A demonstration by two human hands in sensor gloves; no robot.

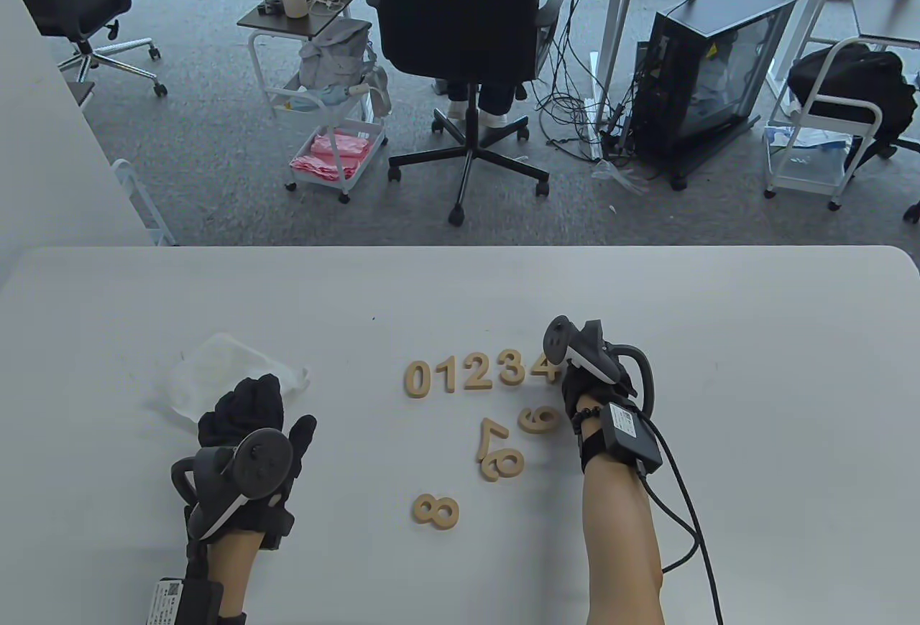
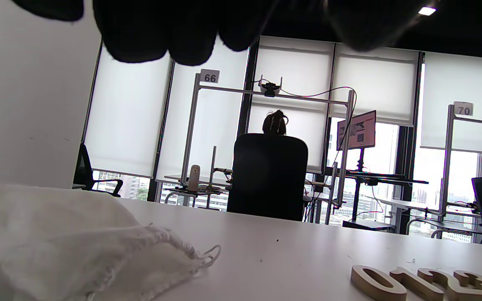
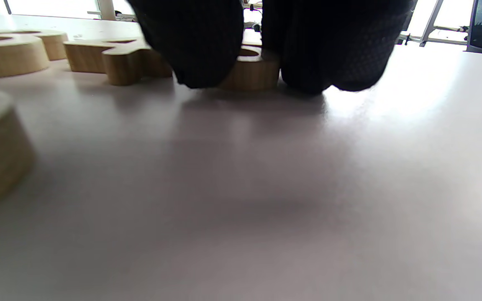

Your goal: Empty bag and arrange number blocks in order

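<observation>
Wooden number blocks 0 [image 1: 417, 378], 1 [image 1: 448, 375], 2 [image 1: 477, 371], 3 [image 1: 512, 368] and 4 [image 1: 544, 368] lie in a row on the white table [image 1: 719, 338]. My right hand [image 1: 568, 375] is at the row's right end. In the right wrist view its fingertips [image 3: 207, 50] pinch a wooden block [image 3: 249, 74] that sits on the table; I cannot read its number. A 6 [image 1: 539, 419], 7 [image 1: 492, 436], 9 [image 1: 503, 465] and 8 [image 1: 435, 511] lie loose nearer me. The white bag [image 1: 215, 366] lies flat at the left. My left hand [image 1: 248, 402] rests over its near edge, holding nothing.
The table's far edge [image 1: 460, 248] drops off to a carpeted office floor with chairs and carts. The right half of the table beyond my right hand holds nothing but the glove cable [image 1: 683, 481]. In the left wrist view the bag [image 2: 78, 246] fills the lower left.
</observation>
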